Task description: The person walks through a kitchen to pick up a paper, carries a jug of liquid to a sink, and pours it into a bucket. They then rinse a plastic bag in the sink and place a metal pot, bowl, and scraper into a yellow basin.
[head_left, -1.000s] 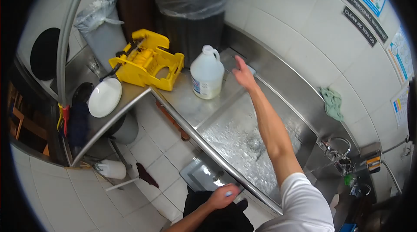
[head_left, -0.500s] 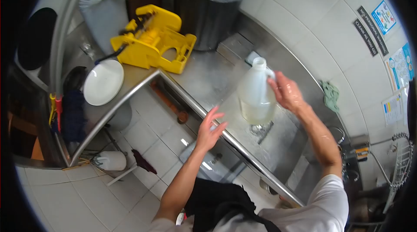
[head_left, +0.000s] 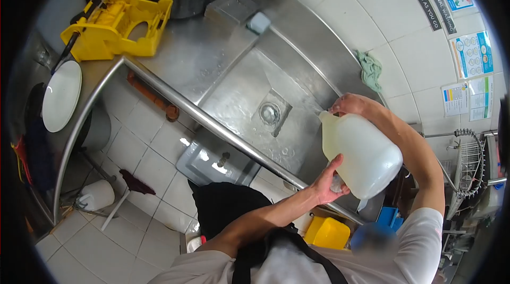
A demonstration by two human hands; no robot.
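Observation:
A large translucent plastic jug [head_left: 364,154] is tipped on its side above the right part of the metal sink [head_left: 234,92], its neck pointing left over the basin. Clear liquid appears at its mouth. My right hand [head_left: 348,104] grips it near the neck, on the far side; the handle is hidden. Against the jug's near side rests my left hand [head_left: 329,182], thumb up along the wall and fingers underneath, partly out of sight. Water lies in the sink around the round drain [head_left: 270,114].
A yellow mop wringer [head_left: 119,23] and a white plate [head_left: 62,96] sit on the left of the counter. A steel rail [head_left: 212,130] edges the sink. A green cloth [head_left: 369,69] hangs at the wall. Below the rail stands a yellow container [head_left: 326,232].
The jug went from upright over the drain to tipped on its side, farther right and nearer me. My left hand has come onto it. The view has shifted right.

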